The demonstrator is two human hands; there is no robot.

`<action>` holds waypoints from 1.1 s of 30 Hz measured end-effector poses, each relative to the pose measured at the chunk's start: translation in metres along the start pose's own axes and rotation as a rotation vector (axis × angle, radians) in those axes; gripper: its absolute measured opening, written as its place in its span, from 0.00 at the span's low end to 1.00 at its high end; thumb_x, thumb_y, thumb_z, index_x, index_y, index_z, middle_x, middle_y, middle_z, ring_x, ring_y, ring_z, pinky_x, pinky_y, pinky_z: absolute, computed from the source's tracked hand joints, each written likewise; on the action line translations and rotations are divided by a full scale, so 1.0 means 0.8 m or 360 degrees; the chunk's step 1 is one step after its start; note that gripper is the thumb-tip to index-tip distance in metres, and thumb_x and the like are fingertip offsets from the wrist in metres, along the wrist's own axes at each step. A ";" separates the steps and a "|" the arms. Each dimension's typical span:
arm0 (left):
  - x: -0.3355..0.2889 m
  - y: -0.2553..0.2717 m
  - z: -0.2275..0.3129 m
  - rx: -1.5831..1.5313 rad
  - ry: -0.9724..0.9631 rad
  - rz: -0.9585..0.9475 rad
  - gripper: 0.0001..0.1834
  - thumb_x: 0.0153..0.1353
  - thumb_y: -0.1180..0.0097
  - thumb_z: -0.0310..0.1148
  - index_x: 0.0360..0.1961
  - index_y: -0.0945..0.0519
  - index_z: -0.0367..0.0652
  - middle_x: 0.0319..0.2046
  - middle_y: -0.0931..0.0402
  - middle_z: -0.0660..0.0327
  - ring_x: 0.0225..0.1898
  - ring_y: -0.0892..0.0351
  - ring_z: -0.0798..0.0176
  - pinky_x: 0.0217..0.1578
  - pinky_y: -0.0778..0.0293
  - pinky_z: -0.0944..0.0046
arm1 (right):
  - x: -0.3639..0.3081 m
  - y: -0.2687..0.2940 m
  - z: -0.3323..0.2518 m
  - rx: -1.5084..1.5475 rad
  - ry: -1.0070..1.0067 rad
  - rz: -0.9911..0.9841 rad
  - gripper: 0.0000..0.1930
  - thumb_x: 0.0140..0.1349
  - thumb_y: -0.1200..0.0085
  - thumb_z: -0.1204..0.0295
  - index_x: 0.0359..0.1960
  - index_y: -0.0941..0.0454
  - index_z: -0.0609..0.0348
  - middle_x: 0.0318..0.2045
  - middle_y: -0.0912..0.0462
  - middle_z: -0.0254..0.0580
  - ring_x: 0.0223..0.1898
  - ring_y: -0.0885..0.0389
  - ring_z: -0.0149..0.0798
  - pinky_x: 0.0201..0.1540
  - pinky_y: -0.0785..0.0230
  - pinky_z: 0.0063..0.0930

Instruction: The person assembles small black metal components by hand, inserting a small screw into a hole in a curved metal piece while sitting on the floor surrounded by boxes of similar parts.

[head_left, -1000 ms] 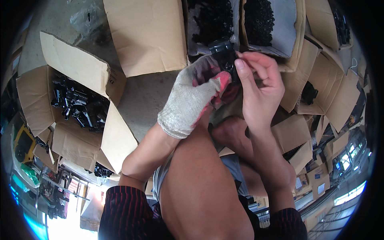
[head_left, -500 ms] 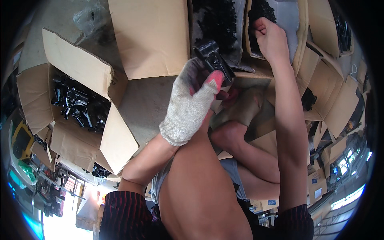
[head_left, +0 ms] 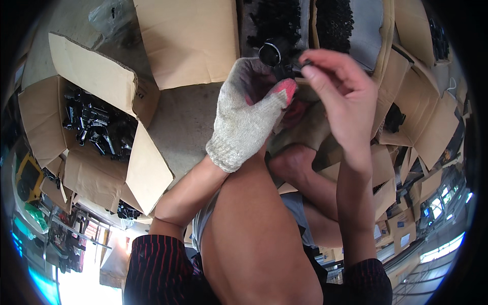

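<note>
My left hand (head_left: 243, 114) wears a grey-white knit glove with a red thumb tip and is closed around a glossy black part (head_left: 277, 60). A round, ring-like end of that part points away from me, and the glove hides some of its body. Just right of it is my bare right hand (head_left: 351, 99), with thumb and forefinger pinching a small dark piece (head_left: 306, 63). That piece is close to the black part; whether they touch I cannot tell. Motion blurs the right fingers a little.
Beyond my hands are two lined boxes, one heaped with small black pieces (head_left: 334, 24), the other with a dark pile (head_left: 274, 23). An open carton (head_left: 43, 119) at left holds shiny black parts (head_left: 96, 124). A carton flap (head_left: 188, 43) stands far left of centre. More cartons (head_left: 429, 122) are at right.
My right hand has come back from the far right box toward the left hand, a small dark piece now in its fingers. The black part has turned, so its round end shows.
</note>
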State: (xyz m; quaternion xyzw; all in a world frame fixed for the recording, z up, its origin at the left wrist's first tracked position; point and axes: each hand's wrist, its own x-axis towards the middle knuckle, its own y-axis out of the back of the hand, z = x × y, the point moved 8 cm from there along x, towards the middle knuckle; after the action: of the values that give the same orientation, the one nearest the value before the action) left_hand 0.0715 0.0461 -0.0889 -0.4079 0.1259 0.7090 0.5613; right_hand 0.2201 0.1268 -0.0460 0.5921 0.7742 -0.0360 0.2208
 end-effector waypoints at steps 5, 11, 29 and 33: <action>-0.007 -0.002 0.008 0.0232 -0.0150 0.0016 0.19 0.61 0.30 0.27 0.51 0.23 0.36 0.39 0.16 0.60 0.38 0.18 0.73 0.38 0.21 0.69 | -0.018 0.000 -0.009 -0.0243 0.0040 0.0130 0.09 0.63 0.34 0.79 0.45 0.12 0.62 0.36 0.11 0.37 0.35 0.14 0.25 0.36 0.23 0.18; -0.008 -0.003 0.012 0.0401 -0.0287 0.0070 0.22 0.60 0.29 0.31 0.52 0.22 0.35 0.38 0.13 0.55 0.30 0.15 0.71 0.34 0.20 0.68 | -0.020 0.005 -0.017 -0.0362 0.0146 0.0056 0.08 0.61 0.34 0.81 0.42 0.11 0.64 0.36 0.11 0.41 0.35 0.14 0.27 0.38 0.23 0.19; -0.012 -0.008 0.014 0.0597 -0.0281 0.0054 0.26 0.59 0.29 0.25 0.57 0.24 0.33 0.46 0.16 0.57 0.47 0.16 0.67 0.49 0.22 0.66 | -0.038 0.007 0.007 -0.0228 -0.0096 0.0303 0.07 0.62 0.31 0.77 0.41 0.11 0.64 0.31 0.10 0.37 0.31 0.17 0.22 0.35 0.24 0.19; -0.012 -0.007 0.015 0.0612 -0.0271 0.0057 0.26 0.59 0.28 0.25 0.57 0.23 0.34 0.46 0.16 0.58 0.46 0.17 0.68 0.46 0.22 0.67 | -0.032 0.003 0.003 -0.0443 0.0061 0.0233 0.06 0.62 0.32 0.77 0.39 0.13 0.65 0.31 0.12 0.38 0.30 0.18 0.25 0.34 0.26 0.21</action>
State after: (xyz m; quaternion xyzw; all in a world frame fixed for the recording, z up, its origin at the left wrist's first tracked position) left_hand 0.0718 0.0492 -0.0724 -0.2295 0.2182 0.7136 0.6249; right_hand 0.2280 0.1032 -0.0380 0.6113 0.7305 0.0991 0.2879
